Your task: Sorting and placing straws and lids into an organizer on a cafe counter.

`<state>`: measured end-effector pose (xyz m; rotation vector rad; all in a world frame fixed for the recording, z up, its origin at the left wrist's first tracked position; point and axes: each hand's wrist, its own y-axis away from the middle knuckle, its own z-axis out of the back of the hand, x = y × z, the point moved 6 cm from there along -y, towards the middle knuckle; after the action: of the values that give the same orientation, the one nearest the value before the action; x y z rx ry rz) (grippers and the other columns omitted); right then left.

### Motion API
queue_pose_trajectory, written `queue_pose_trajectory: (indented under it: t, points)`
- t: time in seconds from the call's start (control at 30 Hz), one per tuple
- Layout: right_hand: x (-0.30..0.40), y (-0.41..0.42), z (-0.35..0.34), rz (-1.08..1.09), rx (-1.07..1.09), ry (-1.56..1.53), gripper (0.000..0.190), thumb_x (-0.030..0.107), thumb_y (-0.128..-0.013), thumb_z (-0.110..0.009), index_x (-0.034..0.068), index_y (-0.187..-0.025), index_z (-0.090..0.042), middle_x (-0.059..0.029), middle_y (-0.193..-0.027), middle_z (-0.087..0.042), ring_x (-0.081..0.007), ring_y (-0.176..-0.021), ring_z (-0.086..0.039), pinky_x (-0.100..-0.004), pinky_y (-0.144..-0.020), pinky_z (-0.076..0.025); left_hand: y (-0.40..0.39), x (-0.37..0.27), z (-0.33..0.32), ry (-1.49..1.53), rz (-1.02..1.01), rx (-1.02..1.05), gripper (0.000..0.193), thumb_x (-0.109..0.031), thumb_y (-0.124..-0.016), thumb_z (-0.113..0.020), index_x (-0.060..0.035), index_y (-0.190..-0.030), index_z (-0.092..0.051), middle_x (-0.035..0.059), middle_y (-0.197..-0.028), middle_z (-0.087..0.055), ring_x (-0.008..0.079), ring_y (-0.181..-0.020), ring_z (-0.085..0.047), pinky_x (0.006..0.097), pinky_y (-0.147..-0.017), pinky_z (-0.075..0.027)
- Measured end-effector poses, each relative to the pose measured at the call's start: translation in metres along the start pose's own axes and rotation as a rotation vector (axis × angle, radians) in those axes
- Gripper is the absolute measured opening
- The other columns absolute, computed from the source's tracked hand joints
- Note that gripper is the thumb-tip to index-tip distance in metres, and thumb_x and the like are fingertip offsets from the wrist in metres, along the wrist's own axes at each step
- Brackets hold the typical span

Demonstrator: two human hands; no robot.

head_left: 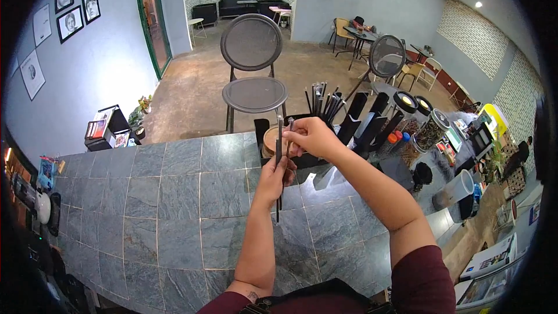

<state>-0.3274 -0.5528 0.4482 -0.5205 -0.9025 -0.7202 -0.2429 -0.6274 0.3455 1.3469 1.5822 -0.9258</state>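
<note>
In front of my chest, above the tiled counter (178,200), my left hand (269,181) grips several thin black straws (278,148), held roughly upright. Their lower ends stick out beneath the fist, and clear wrapping seems to show at the tops. My right hand (314,135) pinches the upper part of one straw (290,121) just to the right of the others. Behind both hands stands a black organizer (260,127), partly hidden by them. It holds a round tan object (271,138) on the left and a bunch of similar black straws (321,100) at the back.
Tall black dividers (358,107), lidded jars (431,126) and a clear plastic pitcher (455,189) stand to the right. A mesh-backed chair (252,43) faces the counter from beyond. A black rack with printed matter (104,126) is at the far left edge.
</note>
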Motion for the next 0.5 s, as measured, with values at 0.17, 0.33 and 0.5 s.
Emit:
queue_pose_trajectory:
  t: [0.17,0.33,0.5]
  points:
    - [0.025,-0.005,0.062,0.163,-0.257,-0.193,0.012,0.010,-0.083,-0.057,-0.002,-0.086,-0.057,-0.0060,-0.063,-0.059,-0.0109,-0.051,-0.057,-0.0245,-0.046,-0.048,-0.003,-0.004,0.010,0.061,-0.094,-0.102,0.038,-0.034,-0.094,-0.037,-0.0035,-0.113,-0.048,0.0083,-0.097,-0.056,0.0161,-0.077,-0.060,0.0272,-0.065,-0.048]
    - [0.041,-0.006,0.115,0.311,-0.715,0.164,0.015,0.001,-0.078,-0.057,0.000,-0.092,-0.051,-0.0113,-0.063,-0.058,-0.0188,-0.054,-0.060,-0.0291,-0.049,-0.043,0.002,-0.007,0.022,-0.011,-0.007,-0.143,0.035,-0.032,-0.095,-0.034,-0.0080,-0.117,-0.046,0.0058,-0.085,-0.052,0.0103,-0.058,-0.053,0.0217,-0.050,-0.042]
    - [-0.002,-0.029,0.102,0.329,-0.765,0.503,0.020,0.000,-0.076,-0.057,0.000,-0.093,-0.046,-0.0234,-0.070,-0.057,-0.0428,-0.074,-0.056,-0.0444,-0.062,-0.042,-0.002,0.001,0.025,0.022,-0.020,-0.093,0.033,-0.033,-0.095,-0.034,-0.0097,-0.115,-0.047,0.0005,-0.071,-0.046,0.0054,-0.048,-0.038,0.0196,-0.042,-0.030]
